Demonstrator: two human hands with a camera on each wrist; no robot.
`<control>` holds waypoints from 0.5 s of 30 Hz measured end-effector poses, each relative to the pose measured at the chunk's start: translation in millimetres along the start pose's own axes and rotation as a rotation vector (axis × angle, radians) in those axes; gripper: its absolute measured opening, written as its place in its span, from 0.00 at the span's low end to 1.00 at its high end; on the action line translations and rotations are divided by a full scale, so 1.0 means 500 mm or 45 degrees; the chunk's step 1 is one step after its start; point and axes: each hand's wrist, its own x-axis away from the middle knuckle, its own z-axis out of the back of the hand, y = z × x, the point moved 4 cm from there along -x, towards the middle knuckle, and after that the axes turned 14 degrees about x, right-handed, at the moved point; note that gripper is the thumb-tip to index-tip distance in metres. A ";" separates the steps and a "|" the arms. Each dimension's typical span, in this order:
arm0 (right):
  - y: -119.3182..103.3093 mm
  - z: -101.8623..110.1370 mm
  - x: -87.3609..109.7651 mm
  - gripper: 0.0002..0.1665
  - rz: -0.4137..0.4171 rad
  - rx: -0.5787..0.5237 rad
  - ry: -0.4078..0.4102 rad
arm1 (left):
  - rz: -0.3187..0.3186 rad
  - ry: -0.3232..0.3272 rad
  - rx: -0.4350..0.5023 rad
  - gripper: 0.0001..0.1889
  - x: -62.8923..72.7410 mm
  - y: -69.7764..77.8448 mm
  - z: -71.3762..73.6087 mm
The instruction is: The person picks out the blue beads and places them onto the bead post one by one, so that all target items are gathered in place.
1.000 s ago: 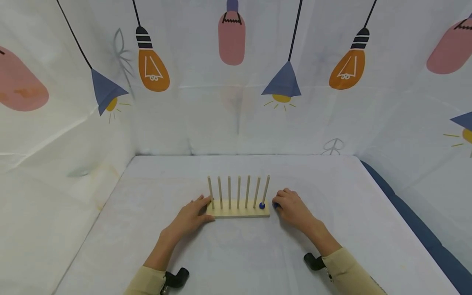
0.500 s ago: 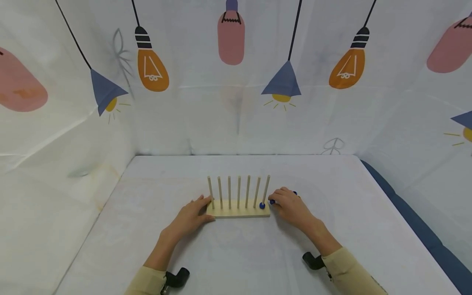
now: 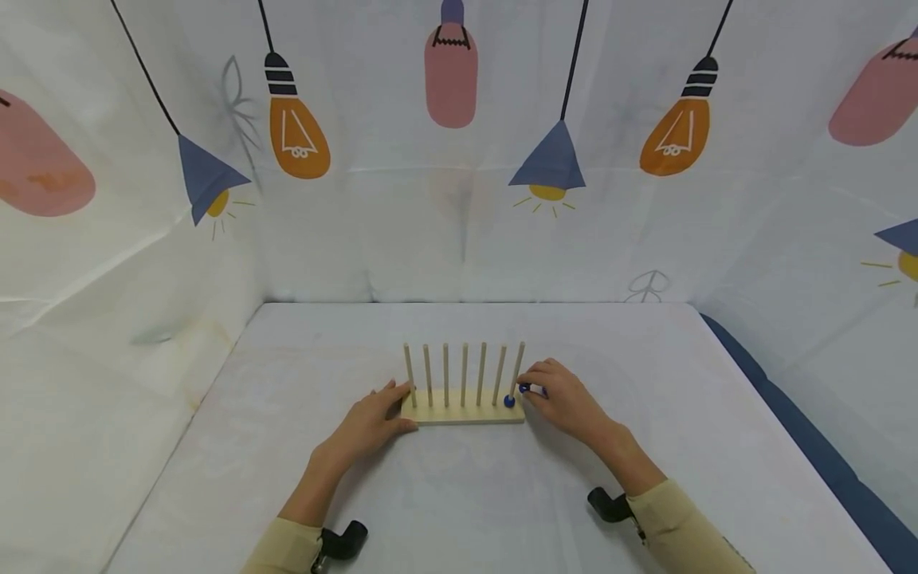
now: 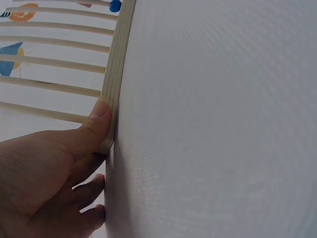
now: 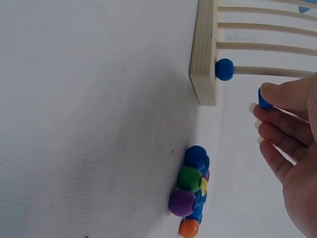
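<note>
A pale wooden peg board point(image 3: 466, 414) with several upright pegs stands on the table. One blue bead point(image 5: 224, 69) sits at the foot of its rightmost peg. My left hand point(image 3: 369, 417) grips the left end of the base; in the left wrist view the thumb point(image 4: 101, 111) lies against the base near the end peg. Just right of the board, my right hand point(image 3: 570, 404) pinches another blue bead point(image 5: 264, 100) between thumb and index finger, beside the rightmost peg and apart from it. The other right fingers are loosely bent below the bead.
In the right wrist view, a cluster of loose beads, including a green bead point(image 5: 189, 179), a purple bead point(image 5: 182, 203) and an orange bead point(image 5: 188, 228), lies on the table beyond the board's right end. The right hand mostly hides them in the head view.
My right hand has moved slightly left and up toward the rightmost peg, carrying the pinched blue bead. My left hand and the peg board have stayed in place.
</note>
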 end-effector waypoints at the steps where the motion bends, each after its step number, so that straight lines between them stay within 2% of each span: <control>1: 0.000 0.002 -0.001 0.14 0.003 -0.003 0.011 | 0.005 0.001 0.002 0.36 0.000 0.000 0.000; 15: -0.008 0.027 -0.004 0.14 0.003 -0.172 0.075 | 0.006 -0.006 -0.020 0.37 0.000 -0.003 0.000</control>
